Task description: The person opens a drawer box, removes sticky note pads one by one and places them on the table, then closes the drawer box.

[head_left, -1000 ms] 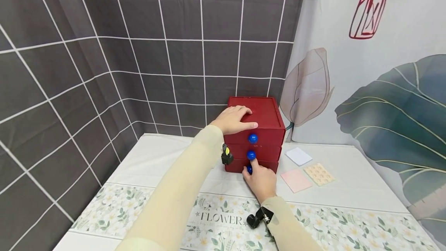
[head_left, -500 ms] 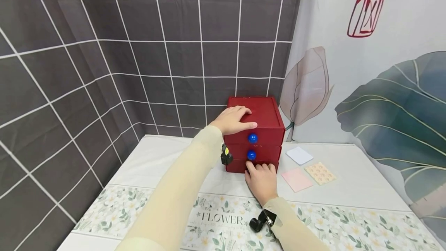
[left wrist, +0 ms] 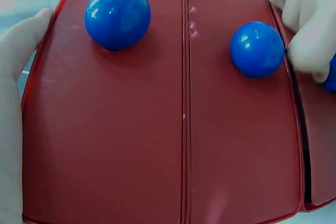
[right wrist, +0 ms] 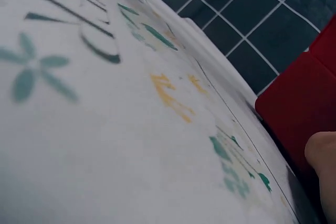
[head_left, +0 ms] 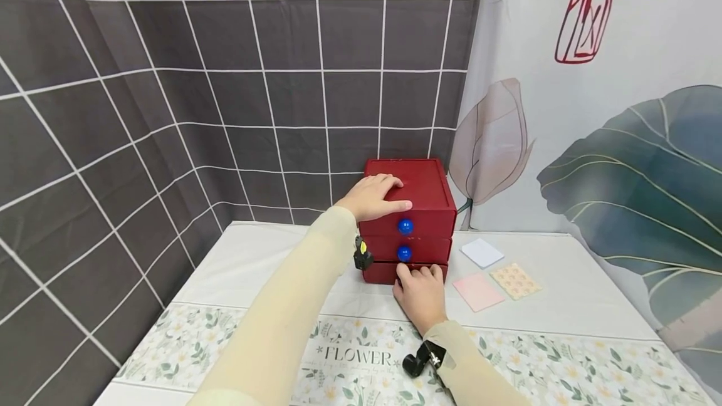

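A red cabinet of stacked drawers stands at the back of the table, with round blue knobs on its front. My left hand rests on its top left edge, fingers spread and thumb along the front rim. The upper knob and middle knob show plainly in the left wrist view. My right hand is at the bottom drawer, fingers curled against its front. It holds the bottom knob, which is mostly hidden behind the fingers.
Right of the cabinet lie a white paper pad, a pink square and a patterned square. A floral table runner crosses the front. A dark gridded cloth hangs behind.
My right fingers have shifted over the bottom knob, which showed between them a second ago and is now covered in the head view. The left hand keeps its place on the cabinet.
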